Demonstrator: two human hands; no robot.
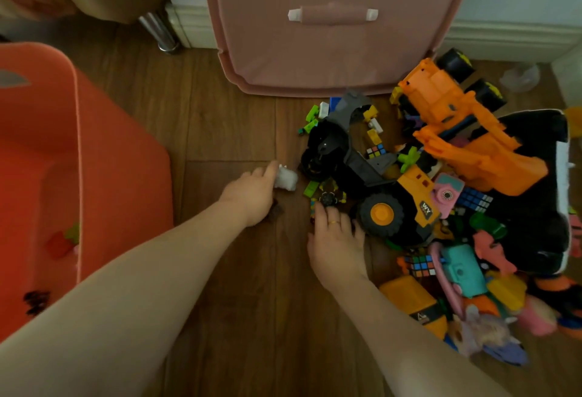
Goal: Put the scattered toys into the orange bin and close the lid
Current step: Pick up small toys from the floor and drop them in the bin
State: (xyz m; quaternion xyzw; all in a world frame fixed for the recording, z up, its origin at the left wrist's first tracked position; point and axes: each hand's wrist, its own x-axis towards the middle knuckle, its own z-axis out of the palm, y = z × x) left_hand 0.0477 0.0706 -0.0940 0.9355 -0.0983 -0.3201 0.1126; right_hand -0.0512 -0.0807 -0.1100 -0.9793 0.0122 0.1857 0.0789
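The orange bin stands open at the left, with a few small toys on its bottom. A heap of toys lies on the floor at the right: a big orange truck, a black and orange loader, puzzle cubes, bricks and soft toys. My left hand reaches to the heap's left edge, fingers closed on a small white toy. My right hand lies palm down beside the loader's wheel, fingertips on a small black and yellow toy; whether it grips it I cannot tell.
A pink lid with a handle leans against the wall behind the heap. A chrome furniture leg stands at the back left. Wooden floor lies between the bin and the heap. A clear plastic piece sits at the far right.
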